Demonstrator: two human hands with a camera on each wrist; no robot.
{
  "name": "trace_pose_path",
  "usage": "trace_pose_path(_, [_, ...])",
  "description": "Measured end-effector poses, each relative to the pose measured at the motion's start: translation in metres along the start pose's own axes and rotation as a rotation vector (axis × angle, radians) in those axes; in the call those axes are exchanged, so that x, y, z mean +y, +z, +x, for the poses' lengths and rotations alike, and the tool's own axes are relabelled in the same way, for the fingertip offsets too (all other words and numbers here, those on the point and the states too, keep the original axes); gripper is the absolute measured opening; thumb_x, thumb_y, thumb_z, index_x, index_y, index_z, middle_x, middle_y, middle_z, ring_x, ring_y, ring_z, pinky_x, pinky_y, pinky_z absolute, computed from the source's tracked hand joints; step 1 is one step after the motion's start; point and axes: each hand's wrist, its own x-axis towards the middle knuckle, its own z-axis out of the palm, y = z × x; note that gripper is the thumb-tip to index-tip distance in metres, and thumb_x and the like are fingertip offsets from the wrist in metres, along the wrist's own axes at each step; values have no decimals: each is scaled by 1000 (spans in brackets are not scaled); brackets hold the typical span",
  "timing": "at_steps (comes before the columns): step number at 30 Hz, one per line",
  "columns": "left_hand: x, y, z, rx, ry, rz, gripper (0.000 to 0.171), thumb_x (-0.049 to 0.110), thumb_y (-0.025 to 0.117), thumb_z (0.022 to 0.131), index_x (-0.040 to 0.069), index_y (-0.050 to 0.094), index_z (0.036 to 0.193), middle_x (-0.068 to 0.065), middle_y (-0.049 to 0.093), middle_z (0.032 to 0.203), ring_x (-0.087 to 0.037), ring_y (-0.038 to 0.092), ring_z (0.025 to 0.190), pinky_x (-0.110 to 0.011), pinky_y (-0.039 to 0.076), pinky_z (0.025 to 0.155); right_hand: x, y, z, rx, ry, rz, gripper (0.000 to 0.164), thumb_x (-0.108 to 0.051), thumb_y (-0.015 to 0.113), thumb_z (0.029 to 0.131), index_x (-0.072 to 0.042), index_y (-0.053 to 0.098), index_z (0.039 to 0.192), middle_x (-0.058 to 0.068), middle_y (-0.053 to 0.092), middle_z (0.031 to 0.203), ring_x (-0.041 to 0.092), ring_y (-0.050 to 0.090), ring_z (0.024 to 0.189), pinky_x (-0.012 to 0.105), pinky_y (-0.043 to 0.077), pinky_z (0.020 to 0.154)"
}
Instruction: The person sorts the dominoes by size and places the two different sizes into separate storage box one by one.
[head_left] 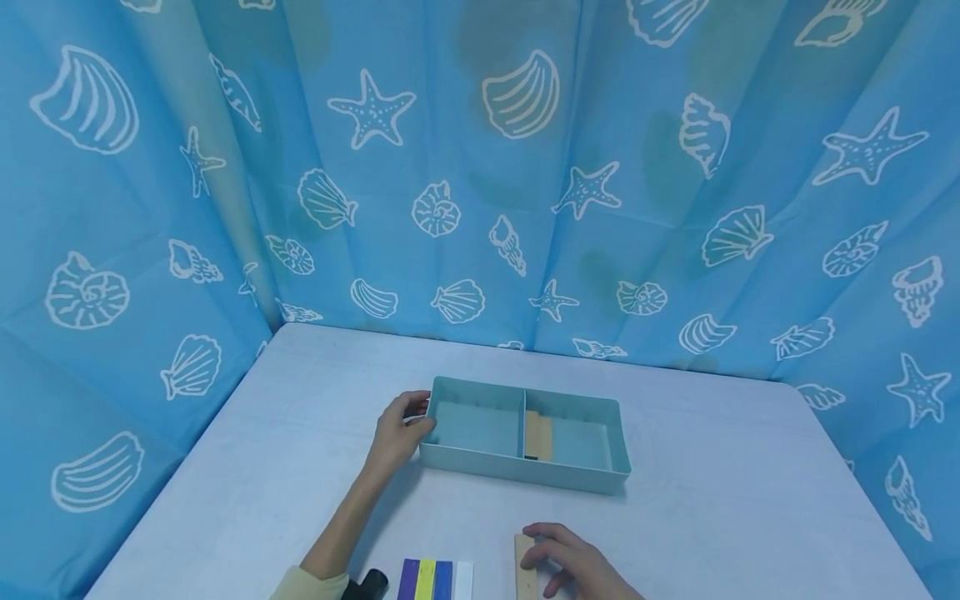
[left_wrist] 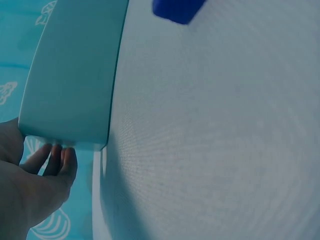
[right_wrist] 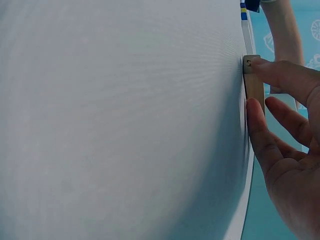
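A teal two-compartment box (head_left: 525,472) stands on the white table. My left hand (head_left: 399,429) holds its left end, the thumb at the rim and the other fingers along the outside of the end wall. In the left wrist view, fingertips (left_wrist: 70,155) lie against that end of the box (left_wrist: 75,75). Nearer the front edge, my right hand (head_left: 573,562) pinches a flat wooden block (head_left: 525,571) on the table. The right wrist view shows fingers on the end and side of this wooden block (right_wrist: 255,87). Light wooden pieces (head_left: 538,435) lie in the right compartment, against the divider.
Purple (head_left: 407,579), yellow (head_left: 424,579), blue (head_left: 443,579) and white (head_left: 463,581) strips lie side by side at the front, cut off by the view. A black wrist device (head_left: 367,585) is beside them. A blue shell-patterned curtain (head_left: 465,250) surrounds the table (head_left: 720,500).
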Motion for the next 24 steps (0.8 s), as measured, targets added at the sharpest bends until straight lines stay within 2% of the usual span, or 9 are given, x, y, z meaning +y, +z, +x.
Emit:
trace_pose_path(5, [0,0,1,0,-3,5,47,3,63,87,-1,55,133,-17,60,123,-33,57,117,-43,47,102,0,-2,-3,16,41,35,32,-21,78,87,-10,65,114,31,41,140,2,54,105,27,58,73])
trace_pose_path(11, [-1,0,1,-6,10,-1,46,2,63,87,-1,55,133,-17,60,123,-33,57,117,-44,47,102,-1,-9,-9,75,-43,6,33,-18,78,86,-9,64,115,32,42,138,7,62,90,28,59,70])
trace_pose_path(14, [-1,-1,1,-7,14,-3,46,2,63,87,-1,56,132,-17,60,123,-33,57,117,-44,47,102,-6,-15,-11,93,-46,10,34,-18,78,86,-10,64,116,30,42,139,12,63,84,29,59,70])
trace_pose_path(22, [-2,0,0,-4,28,-10,45,2,63,88,-3,56,132,-18,61,122,-33,57,116,-43,48,101,-24,-40,-11,158,-28,-116,35,-23,79,85,-17,64,116,18,46,142,10,57,108,32,60,74])
trace_pose_path(24, [-3,0,0,-3,27,-7,45,2,63,88,-2,56,132,-18,61,122,-33,58,116,-43,48,101,-28,-47,-9,183,-38,-140,37,-21,81,84,-17,65,117,16,47,142,11,58,108,33,60,73])
